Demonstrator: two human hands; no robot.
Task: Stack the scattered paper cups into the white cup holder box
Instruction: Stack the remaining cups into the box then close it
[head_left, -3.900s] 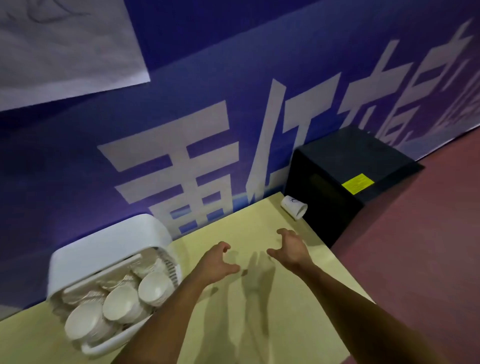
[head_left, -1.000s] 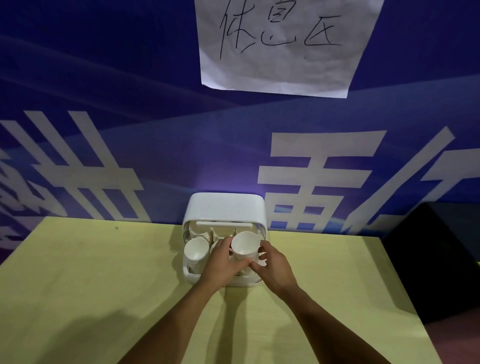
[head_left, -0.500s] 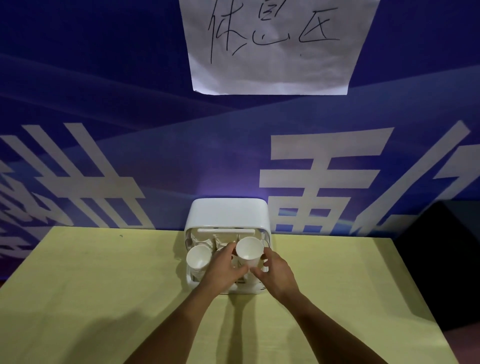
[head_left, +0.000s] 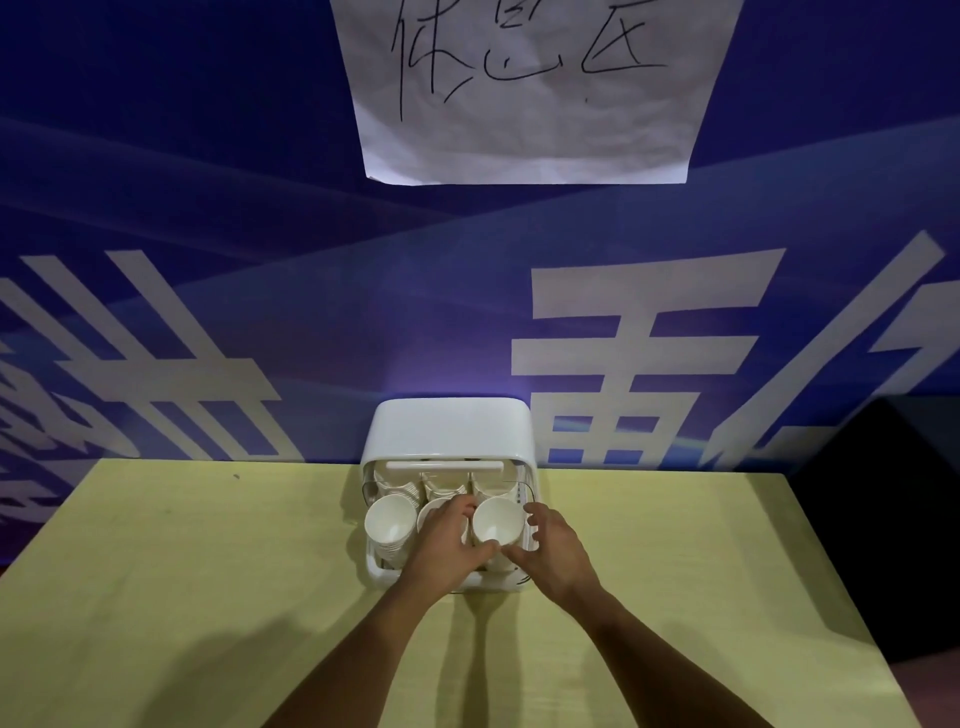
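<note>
Left hand (head_left: 447, 540) covers most of the middle front cup (head_left: 430, 512); only a sliver of rim shows. Lower wall of the white paper cup (head_left: 497, 519) at front right is hidden behind both thumbs. Right hand (head_left: 553, 553) blocks the right front corner of the white plastic cup holder box (head_left: 452, 426). Rear stacks too small to count. Handwritten white paper sheet (head_left: 524, 130) cut at top edge. Black box (head_left: 893, 519) cut at right edge, too dark to identify. Yellow tabletop (head_left: 182, 597) runs off the bottom.
</note>
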